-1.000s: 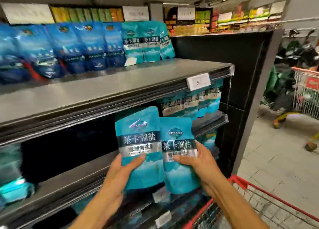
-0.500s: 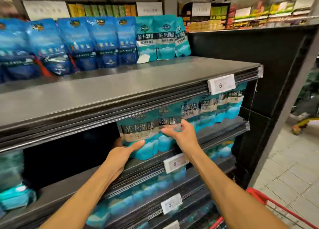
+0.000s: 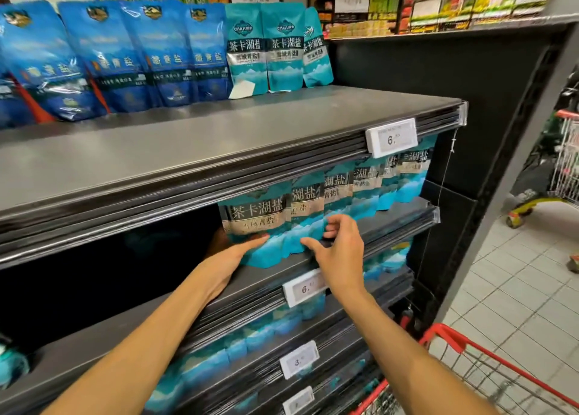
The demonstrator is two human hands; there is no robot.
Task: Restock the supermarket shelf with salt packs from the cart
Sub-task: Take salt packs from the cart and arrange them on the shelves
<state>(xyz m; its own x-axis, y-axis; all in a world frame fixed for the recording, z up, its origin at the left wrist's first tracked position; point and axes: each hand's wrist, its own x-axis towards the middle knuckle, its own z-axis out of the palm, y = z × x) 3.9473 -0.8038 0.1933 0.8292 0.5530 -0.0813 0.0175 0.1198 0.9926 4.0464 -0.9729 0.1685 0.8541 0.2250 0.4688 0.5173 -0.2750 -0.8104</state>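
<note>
Two teal salt packs stand upright at the centre of the frame, at the left end of the row on the middle shelf. The left hand lies flat against the front pack, probably to steady it. The right hand, loosely spread, touches the second pack to align it.

Store light comes from overhead, bright and even on the top shelf; its grey metal has a soft sheen, no hard glare. Blue packs at the back catch small white reflections on the foil. Under that shelf it's dim: the gap to the left of my left hand is nearly black, no detail. Teal packs in front are lit OK, text readable. My right hand is slightly soft w/ motion blur at the fingers. Wide-angle lens bends shelf edges; strong stretch at corners. Cart bottom right and the far aisle are blurry. Floor tiles look bright, a bit washed out.
</note>
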